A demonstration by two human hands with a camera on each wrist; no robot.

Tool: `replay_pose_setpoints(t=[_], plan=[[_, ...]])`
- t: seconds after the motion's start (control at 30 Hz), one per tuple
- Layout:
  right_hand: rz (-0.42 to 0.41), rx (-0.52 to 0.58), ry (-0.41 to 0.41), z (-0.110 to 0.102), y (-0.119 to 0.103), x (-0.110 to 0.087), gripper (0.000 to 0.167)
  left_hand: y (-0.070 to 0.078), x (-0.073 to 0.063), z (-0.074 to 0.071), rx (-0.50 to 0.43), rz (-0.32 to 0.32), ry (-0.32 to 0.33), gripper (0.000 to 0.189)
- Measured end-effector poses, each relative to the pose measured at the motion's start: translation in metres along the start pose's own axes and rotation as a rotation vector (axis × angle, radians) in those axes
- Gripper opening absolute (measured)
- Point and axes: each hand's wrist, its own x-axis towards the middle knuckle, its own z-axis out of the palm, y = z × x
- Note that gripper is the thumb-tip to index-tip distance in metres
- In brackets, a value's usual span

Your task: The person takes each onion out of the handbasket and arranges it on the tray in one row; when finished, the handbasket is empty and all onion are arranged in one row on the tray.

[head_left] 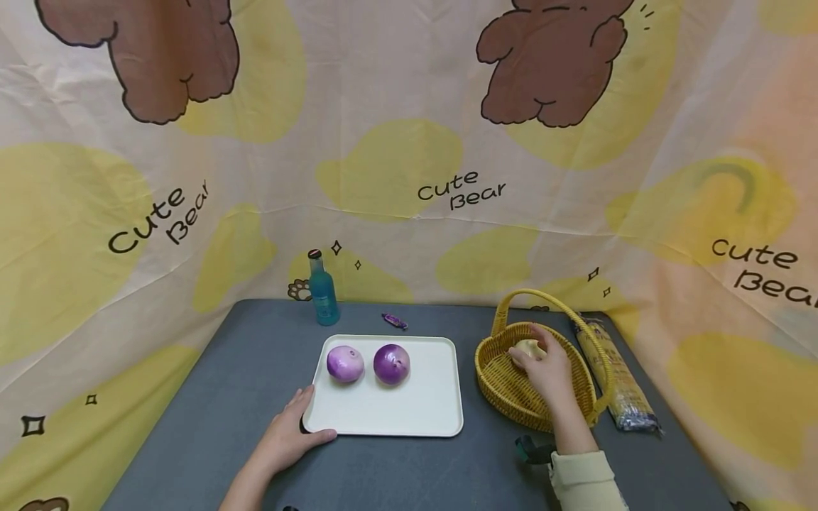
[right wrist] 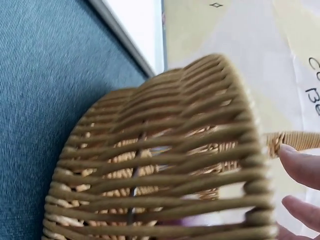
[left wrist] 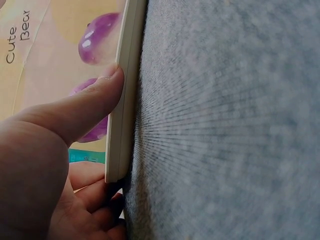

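Note:
My left hand (head_left: pixel 287 433) grips the near left corner of a white tray (head_left: pixel 396 419), thumb (left wrist: pixel 95 102) at the front rim and fingers along the left side. On the tray sit two purple onions: a paler one (head_left: pixel 345 364) on the left and a darker one (head_left: pixel 392 365) beside it. My right hand (head_left: pixel 548 362) reaches over a yellow wicker basket (head_left: pixel 511 411), fingers spread above its rim. Below them, inside the basket, lies a pale round vegetable (head_left: pixel 529 350). Through the weave in the right wrist view it looks whitish with purple, apart from the fingers.
A blue bottle (head_left: pixel 324 294) stands behind the tray, with a small purple wrapped candy (head_left: pixel 395 321) to its right. Right of the basket lies a long yellow plastic packet (head_left: pixel 620 383). The basket's tall handle (head_left: pixel 601 355) arches beside my right hand. A printed cloth hangs behind the table.

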Motion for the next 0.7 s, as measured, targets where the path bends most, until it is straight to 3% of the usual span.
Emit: replay_pose_setpoints(t=[0.43,0.7], plan=[[0.068,-0.026,0.048,-0.006,0.013,0.015,0.072,0.001,0.001,0.001,0.002,-0.011,0.000,0.114],[0.085,-0.077,0.004,-0.004,0.022,0.022,0.079,-0.001,0.001,0.001,0.003,-0.008,0.009,0.114]])
